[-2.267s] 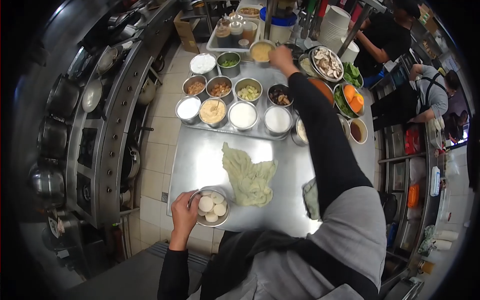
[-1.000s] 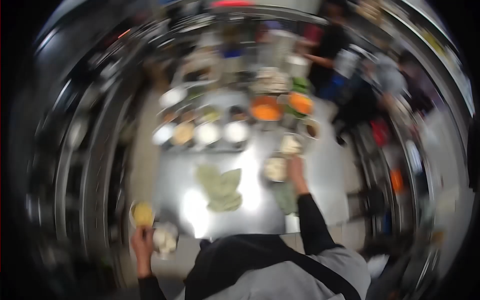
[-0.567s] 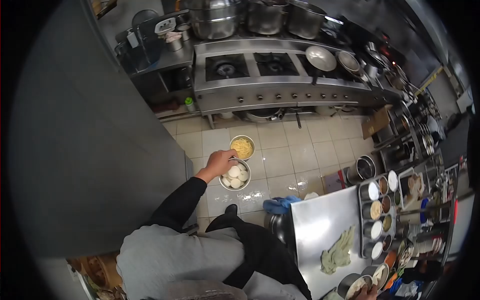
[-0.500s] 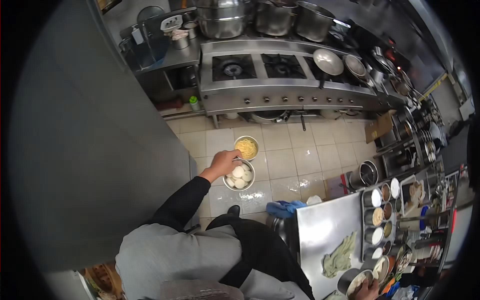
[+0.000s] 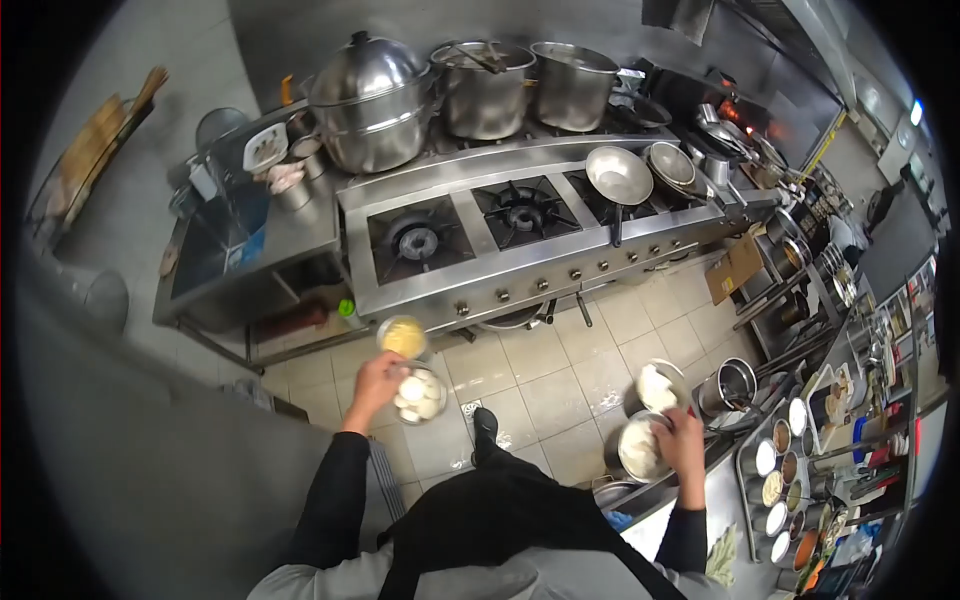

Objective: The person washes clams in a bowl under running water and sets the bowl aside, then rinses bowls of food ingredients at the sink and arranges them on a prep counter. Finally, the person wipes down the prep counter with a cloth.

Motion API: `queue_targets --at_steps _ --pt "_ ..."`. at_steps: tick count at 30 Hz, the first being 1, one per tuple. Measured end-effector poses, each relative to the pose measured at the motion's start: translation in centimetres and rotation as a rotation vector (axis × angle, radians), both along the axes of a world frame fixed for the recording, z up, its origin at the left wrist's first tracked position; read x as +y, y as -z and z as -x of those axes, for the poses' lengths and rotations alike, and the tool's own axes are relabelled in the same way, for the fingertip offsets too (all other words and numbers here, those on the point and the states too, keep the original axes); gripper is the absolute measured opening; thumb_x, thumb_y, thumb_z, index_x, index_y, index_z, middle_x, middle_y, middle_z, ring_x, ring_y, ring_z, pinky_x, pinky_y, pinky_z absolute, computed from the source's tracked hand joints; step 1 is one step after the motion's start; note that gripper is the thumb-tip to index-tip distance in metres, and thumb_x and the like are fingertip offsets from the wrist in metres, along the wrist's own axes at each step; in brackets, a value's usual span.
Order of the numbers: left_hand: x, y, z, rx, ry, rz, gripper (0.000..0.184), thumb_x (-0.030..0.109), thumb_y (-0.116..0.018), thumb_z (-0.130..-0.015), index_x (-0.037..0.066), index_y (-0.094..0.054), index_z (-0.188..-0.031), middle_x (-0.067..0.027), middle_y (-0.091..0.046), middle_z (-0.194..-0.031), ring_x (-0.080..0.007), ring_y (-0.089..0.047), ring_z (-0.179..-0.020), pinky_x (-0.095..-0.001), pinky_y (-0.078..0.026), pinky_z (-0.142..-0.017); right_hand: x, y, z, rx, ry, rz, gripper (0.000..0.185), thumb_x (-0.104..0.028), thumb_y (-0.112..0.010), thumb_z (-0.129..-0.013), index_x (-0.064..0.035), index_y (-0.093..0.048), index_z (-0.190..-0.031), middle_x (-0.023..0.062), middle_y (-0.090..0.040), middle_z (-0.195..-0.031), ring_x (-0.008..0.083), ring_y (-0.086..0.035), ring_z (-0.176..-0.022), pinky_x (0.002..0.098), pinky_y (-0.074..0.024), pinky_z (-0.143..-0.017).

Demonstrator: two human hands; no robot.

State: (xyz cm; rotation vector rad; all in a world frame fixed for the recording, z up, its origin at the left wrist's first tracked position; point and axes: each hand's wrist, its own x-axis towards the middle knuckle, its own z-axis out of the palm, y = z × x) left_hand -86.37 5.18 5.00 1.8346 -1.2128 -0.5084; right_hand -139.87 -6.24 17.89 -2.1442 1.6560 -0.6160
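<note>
My left hand [image 5: 377,385] is closed on the touching rims of two round metal containers, held out above the floor. The nearer container of white rounded pieces [image 5: 420,395] sits beside the farther container of yellow shreds [image 5: 403,338]. On the other side, my right hand [image 5: 682,440] grips two more round containers by their rims. In the nearer container [image 5: 638,450] lies something white; the farther container [image 5: 658,386] also holds white pieces. I cannot make out exactly what the white foods are.
Ahead stands a steel stove [image 5: 520,205] with a frying pan [image 5: 619,176] and large pots [image 5: 487,95]. At right is a steel counter with several ingredient containers [image 5: 772,488] and a green cloth [image 5: 722,560]. A grey panel [image 5: 200,450] borders my left; tiled floor [image 5: 540,410] lies ahead.
My right hand has come away from the counter at lower right, carrying two containers forward over the floor. My view has turned toward the stove. The left hand still holds its two containers.
</note>
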Motion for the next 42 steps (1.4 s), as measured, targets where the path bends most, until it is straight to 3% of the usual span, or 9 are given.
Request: queue_targets --at_steps 8,11,15,20,27,34,36,40,42 --pt "-4.8 -2.9 -23.6 -0.211 -0.409 -0.013 0.011 0.008 -0.069 -0.084 0.001 -0.067 -0.092 -0.0052 -0.067 -0.079 -0.0124 -0.060 -0.072 -0.0326 -0.049 -0.066 -20.3 7.0 -23.3 -0.012 -0.393 0.024 0.020 -0.018 -0.071 -0.076 -0.0041 -0.070 -0.091 0.0231 -0.066 -0.076 0.0406 -0.066 -0.078 0.0502 -0.0523 -0.070" --pt "-4.8 -3.6 -31.1 -0.099 -0.434 0.071 0.018 0.016 -0.065 -0.089 0.000 -0.071 -0.094 -0.0111 -0.071 -0.084 -0.0176 -0.067 -0.078 -0.0329 -0.052 -0.073 -25.1 8.9 -33.6 -0.060 -0.512 0.050 0.020 -0.017 -0.073 -0.077 -0.0037 -0.070 -0.091 0.0221 -0.066 -0.074 0.0406 -0.065 -0.070 0.0458 -0.0522 -0.064" --pt "-5.0 -5.2 -39.3 -0.362 -0.558 -0.080 0.029 0.027 -0.069 -0.084 0.007 -0.072 -0.105 -0.0164 -0.070 -0.099 -0.0329 -0.067 -0.095 -0.0401 -0.051 -0.082 -27.2 7.3 -48.6 -0.203 -0.690 0.003 0.020 -0.016 -0.072 -0.079 -0.0045 -0.070 -0.095 0.0223 -0.067 -0.076 0.0408 -0.067 -0.073 0.0475 -0.0532 -0.066" --pt "-7.8 -3.4 -51.2 -0.141 -0.521 -0.155 0.027 0.021 -0.069 -0.084 0.008 -0.071 -0.107 -0.0166 -0.070 -0.100 -0.0345 -0.067 -0.092 -0.0396 -0.052 -0.080 -26.9 6.4 -67.2 -0.264 -0.816 -0.006 0.017 -0.015 -0.073 -0.078 -0.0042 -0.070 -0.091 0.0230 -0.067 -0.077 0.0405 -0.067 -0.074 0.0457 -0.0539 -0.066" --pt "-14.2 -2.4 -61.3 -0.267 -0.366 -0.263 0.025 0.022 -0.070 -0.083 0.012 -0.073 -0.105 -0.0163 -0.071 -0.094 -0.0356 -0.067 -0.088 -0.0422 -0.052 -0.077 -26.4 9.9 -89.3 -0.178 -0.891 -0.067 0.022 -0.021 -0.072 -0.080 -0.0064 -0.068 -0.096 0.0224 -0.068 -0.082 0.0415 -0.066 -0.080 0.0495 -0.0531 -0.073" --pt "-16.3 0.3 -62.2 -0.182 -0.381 -0.235 0.027 0.022 -0.071 -0.082 0.010 -0.072 -0.106 -0.0166 -0.070 -0.099 -0.0360 -0.067 -0.093 -0.0422 -0.053 -0.080 -27.0 13.4 -96.5 -0.113 -0.912 -0.091 0.028 -0.020 -0.070 -0.082 -0.0060 -0.066 -0.105 0.0233 -0.068 -0.083 0.0444 -0.066 -0.081 0.0508 -0.0536 -0.074" --pt "-16.5 0.9 -62.2 -0.145 -0.352 -0.202 0.030 0.020 -0.072 -0.082 0.010 -0.071 -0.110 -0.0156 -0.071 -0.101 -0.0351 -0.067 -0.094 -0.0420 -0.053 -0.080 -27.2 13.6 -95.5 -0.176 -0.820 -0.159 0.045 -0.027 -0.072 -0.083 -0.0042 -0.054 -0.117 0.0234 -0.068 -0.081 0.0434 -0.066 -0.078 0.0502 -0.0528 -0.069" --pt "-15.2 -1.3 -61.5 0.219 -0.361 -0.058 0.036 0.018 -0.074 -0.084 0.005 -0.059 -0.114 -0.0100 -0.072 -0.093 -0.0174 -0.066 -0.077 -0.0324 -0.051 -0.071 -26.9 11.2 -92.1 -0.065 -0.691 -0.209 0.044 -0.033 -0.072 -0.081 0.0001 -0.056 -0.106 0.0263 -0.066 -0.077 0.0468 -0.065 -0.078 0.0501 -0.0524 -0.070" --pt "-14.1 -0.6 -63.5 0.160 -0.428 0.050 0.032 0.020 -0.073 -0.087 0.004 -0.057 -0.110 -0.0058 -0.068 -0.084 -0.0108 -0.060 -0.072 -0.0268 -0.048 -0.067 -26.9 11.6 -91.3 -0.010 -0.738 -0.244 0.036 -0.029 -0.070 -0.080 0.0019 -0.059 -0.092 0.0270 -0.064 -0.075 0.0469 -0.064 -0.077 0.0505 -0.0507 -0.068"
